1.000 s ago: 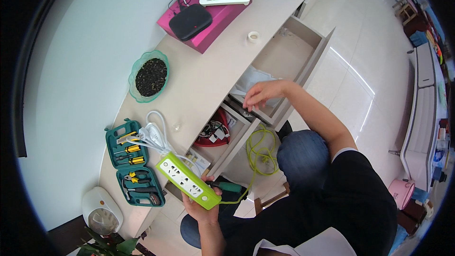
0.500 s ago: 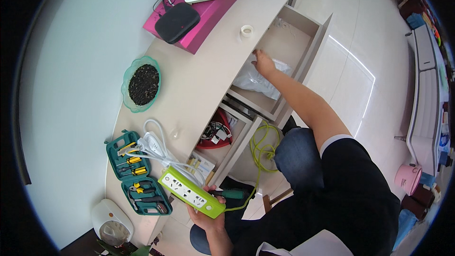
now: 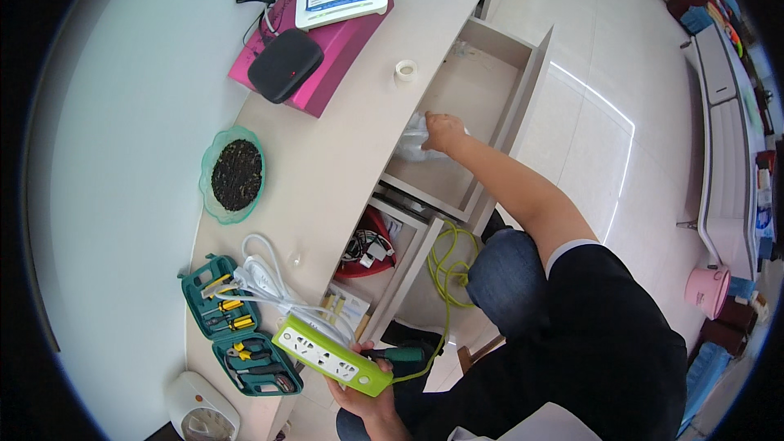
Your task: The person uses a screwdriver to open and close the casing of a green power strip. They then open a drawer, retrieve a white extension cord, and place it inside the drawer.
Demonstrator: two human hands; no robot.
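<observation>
Glossy green plastic power strip (image 3: 331, 356), crinkly clear plastic bag (image 3: 416, 137), smooth matt beige drawer (image 3: 523, 82).

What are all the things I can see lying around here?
power strip: one, green and white, in the left hand
tool case: one, teal, open, counter's near end
white cable: one, coiled beside the case
dish: one, green, dark contents, on the counter
tape roll: one, white, by the upper drawer
upper drawer: one, beige, open
plastic bag: one, clear, in that drawer
left hand: holds the strip
right hand: on the bag
</observation>
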